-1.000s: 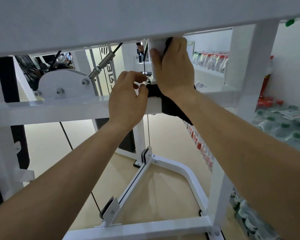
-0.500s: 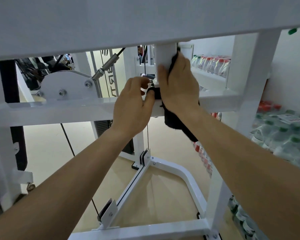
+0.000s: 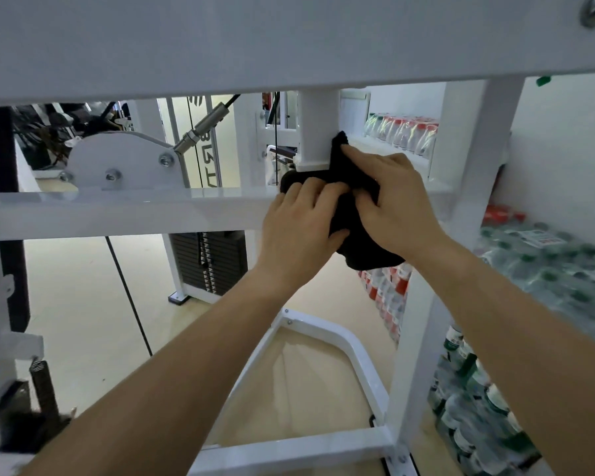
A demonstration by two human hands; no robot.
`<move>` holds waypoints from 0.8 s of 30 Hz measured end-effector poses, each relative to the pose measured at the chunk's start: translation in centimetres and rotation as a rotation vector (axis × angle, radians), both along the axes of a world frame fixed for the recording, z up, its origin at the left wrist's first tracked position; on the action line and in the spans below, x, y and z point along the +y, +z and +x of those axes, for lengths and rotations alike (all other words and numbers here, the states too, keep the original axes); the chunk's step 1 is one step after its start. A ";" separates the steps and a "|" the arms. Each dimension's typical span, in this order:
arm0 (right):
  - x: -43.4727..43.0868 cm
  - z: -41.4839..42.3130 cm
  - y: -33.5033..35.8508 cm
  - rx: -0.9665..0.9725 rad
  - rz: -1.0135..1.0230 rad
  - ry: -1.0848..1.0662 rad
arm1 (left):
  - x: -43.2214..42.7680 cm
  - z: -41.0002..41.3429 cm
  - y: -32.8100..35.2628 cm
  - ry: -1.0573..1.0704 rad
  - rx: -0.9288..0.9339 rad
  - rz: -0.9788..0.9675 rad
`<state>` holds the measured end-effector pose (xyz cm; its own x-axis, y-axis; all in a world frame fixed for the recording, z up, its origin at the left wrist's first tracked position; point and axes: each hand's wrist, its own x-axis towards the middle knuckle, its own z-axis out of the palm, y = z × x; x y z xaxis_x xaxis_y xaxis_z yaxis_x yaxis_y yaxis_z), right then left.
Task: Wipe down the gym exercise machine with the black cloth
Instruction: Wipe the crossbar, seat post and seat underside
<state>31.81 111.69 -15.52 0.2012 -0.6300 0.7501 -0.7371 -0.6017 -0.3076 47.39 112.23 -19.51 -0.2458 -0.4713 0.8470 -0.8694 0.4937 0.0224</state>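
Note:
The white gym machine frame fills the view, with a horizontal crossbar [image 3: 124,209] and a short square post [image 3: 315,132] rising from it to the top beam. The black cloth [image 3: 349,173] drapes over the crossbar at the foot of that post, one corner reaching up the post's right side. My right hand [image 3: 395,201] presses the cloth against the post and bar, index finger stretched up along the corner. My left hand [image 3: 301,221] lies over the cloth's left part on the bar, fingers curled round it.
A white pulley plate [image 3: 117,163] and steel cable fitting [image 3: 203,127] sit left of my hands. A black weight stack [image 3: 210,262] stands behind. Shrink-wrapped water bottles [image 3: 547,269] pile up at right. White base tubes [image 3: 323,338] cross the beige floor below.
My right hand has slid down from high on the post to its foot, dragging the cloth down. My left hand shifted right onto the cloth on the crossbar.

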 end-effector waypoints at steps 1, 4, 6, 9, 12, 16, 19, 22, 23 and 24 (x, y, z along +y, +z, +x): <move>0.5 0.0 0.0 -0.028 -0.002 0.013 | 0.2 0.0 -0.1 -0.029 0.049 -0.006; 2.1 0.7 0.3 -0.137 0.016 0.078 | 1.2 0.7 0.1 -0.179 0.241 0.081; 2.5 1.4 0.5 -0.254 0.040 0.124 | 1.8 1.3 0.2 -0.251 0.299 0.083; 2.6 2.6 0.7 -0.398 0.076 0.174 | 2.4 2.2 0.4 -0.277 0.211 0.088; 2.7 3.5 1.3 -0.486 0.230 0.307 | 2.2 3.2 0.8 -0.263 0.240 0.134; 2.7 4.6 1.3 -0.307 0.346 0.359 | 1.4 4.1 2.0 -0.207 0.436 0.027; 2.3 5.0 0.7 -0.354 0.161 0.139 | 0.3 3.9 4.8 -0.151 0.729 -0.020; 1.7 4.3 0.3 -0.475 0.136 0.075 | -1.3 2.8 8.3 -0.176 1.015 -0.040; 1.5 4.0 0.0 -0.473 0.135 0.054 | -1.9 2.2 9.0 -0.174 1.052 -0.043; 1.3 3.7 -0.2 -0.468 0.133 0.037 | -2.4 1.5 9.3 -0.153 1.046 -0.037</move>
